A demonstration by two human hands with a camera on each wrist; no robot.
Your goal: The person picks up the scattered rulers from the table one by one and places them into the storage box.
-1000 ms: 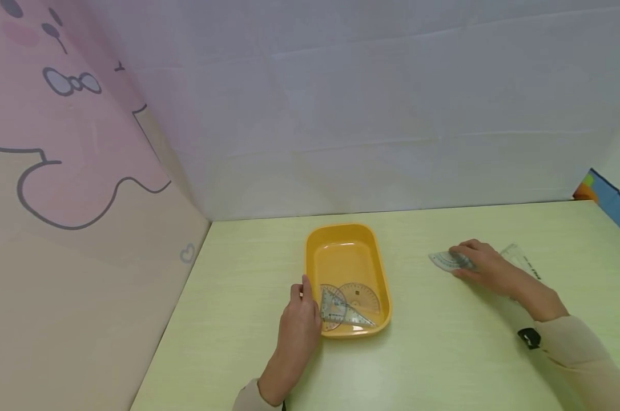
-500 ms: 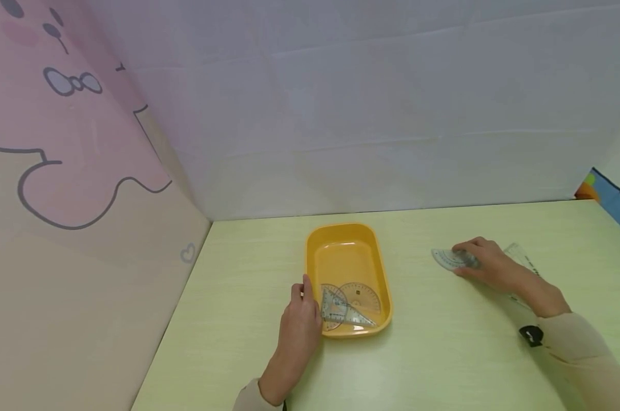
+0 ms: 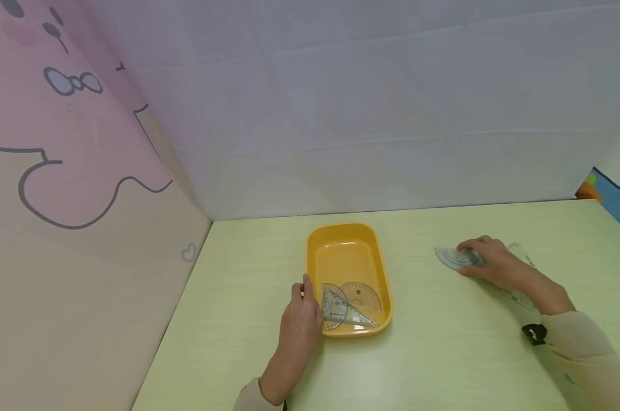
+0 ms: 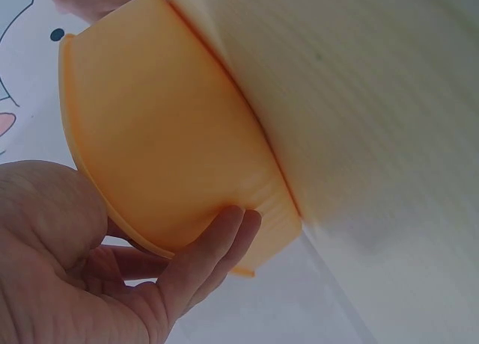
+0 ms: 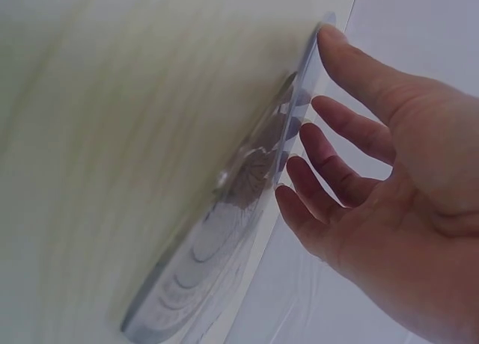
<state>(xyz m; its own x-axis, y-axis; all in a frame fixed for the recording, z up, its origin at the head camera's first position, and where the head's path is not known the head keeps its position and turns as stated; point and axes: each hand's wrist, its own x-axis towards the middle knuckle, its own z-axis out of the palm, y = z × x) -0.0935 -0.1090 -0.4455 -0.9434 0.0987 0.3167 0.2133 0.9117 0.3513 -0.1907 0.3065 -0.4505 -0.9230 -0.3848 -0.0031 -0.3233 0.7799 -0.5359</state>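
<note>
Left hand [image 3: 301, 326]: my fingers grip the left wall of a yellow rectangular plastic tray [image 3: 347, 260] on the pale-green bench [image 3: 443, 348]. Right hand [image 3: 496, 264]: my fingers and thumb hold a clear plastic semicircular protractor [image 3: 449, 258], right of the tray; contact with the bench unclear.

We wear pale beige sleeves that reach down to the wrists. Our right sleeve [image 3: 595, 368] has a broad cuff [image 3: 567, 334], slightly greyer than the creamier cloth behind it, with a thin yellowish line where the two meet. Just beside that cuff sits a small black piece [image 3: 534, 334] with a light mark, too small for us to read. Our left sleeve [image 3: 254, 397] shows only its end, in similar beige, beside a thin black sliver [image 3: 285, 406]. Our fingers [image 5: 350, 129] are bare, with short nails.
</note>
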